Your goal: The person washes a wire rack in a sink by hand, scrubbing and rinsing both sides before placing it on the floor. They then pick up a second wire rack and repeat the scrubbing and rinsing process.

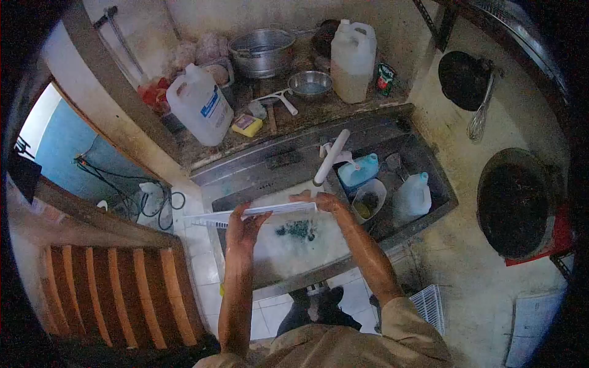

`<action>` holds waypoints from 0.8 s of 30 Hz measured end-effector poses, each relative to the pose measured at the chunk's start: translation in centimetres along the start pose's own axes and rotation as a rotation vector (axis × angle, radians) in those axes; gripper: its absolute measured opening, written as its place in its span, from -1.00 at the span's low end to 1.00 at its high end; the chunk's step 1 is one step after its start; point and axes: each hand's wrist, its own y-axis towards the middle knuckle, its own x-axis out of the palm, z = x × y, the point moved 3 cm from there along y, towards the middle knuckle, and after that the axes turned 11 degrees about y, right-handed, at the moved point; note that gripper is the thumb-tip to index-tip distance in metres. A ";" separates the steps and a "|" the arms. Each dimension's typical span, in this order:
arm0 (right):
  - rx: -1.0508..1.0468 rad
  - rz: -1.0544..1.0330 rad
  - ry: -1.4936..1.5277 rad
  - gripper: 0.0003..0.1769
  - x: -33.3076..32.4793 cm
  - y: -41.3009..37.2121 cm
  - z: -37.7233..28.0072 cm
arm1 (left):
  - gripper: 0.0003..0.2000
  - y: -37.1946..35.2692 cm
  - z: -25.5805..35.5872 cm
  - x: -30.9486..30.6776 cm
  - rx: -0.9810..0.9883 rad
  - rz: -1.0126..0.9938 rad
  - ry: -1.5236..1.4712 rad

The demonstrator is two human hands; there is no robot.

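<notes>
Both my hands hold a long white slatted grille panel (270, 211) edge-on over the soapy water of a steel sink (288, 161). My left hand (244, 224) grips its lower left part. At the right end, my right hand (319, 200) holds it just under the white faucet (331, 157). A dark green scrub pad (297, 229) lies in the foam below the panel.
Right sink basin holds a blue bottle (361, 170), a cup (368, 200) and a white jug (412, 195). On the counter behind stand two large white jugs (200, 104), a steel pot (262, 51), a steel bowl (309, 83) and a yellow sponge (246, 125). Another white grille (429, 306) leans on the floor at right.
</notes>
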 end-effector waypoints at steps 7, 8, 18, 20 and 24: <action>-0.148 -0.387 -0.538 -0.42 3.3 -4.6 -9.8 | -0.51 4.8 -6.7 1.3 -0.058 0.009 0.148; -0.065 -0.256 -0.648 -0.45 3.7 -4.5 -10.3 | -0.48 4.5 -7.3 2.5 -0.045 0.026 0.174; -0.177 0.328 -0.345 -0.57 1.3 -9.5 -7.2 | -0.23 2.8 -17.8 8.5 0.331 0.082 0.961; -0.175 0.445 0.404 -0.64 -0.9 -10.3 -2.1 | -0.27 3.0 -19.3 10.1 0.459 0.216 0.996; -0.155 0.438 -0.571 -0.76 0.9 -13.8 -6.6 | -0.37 7.3 -18.7 11.4 0.542 0.444 0.733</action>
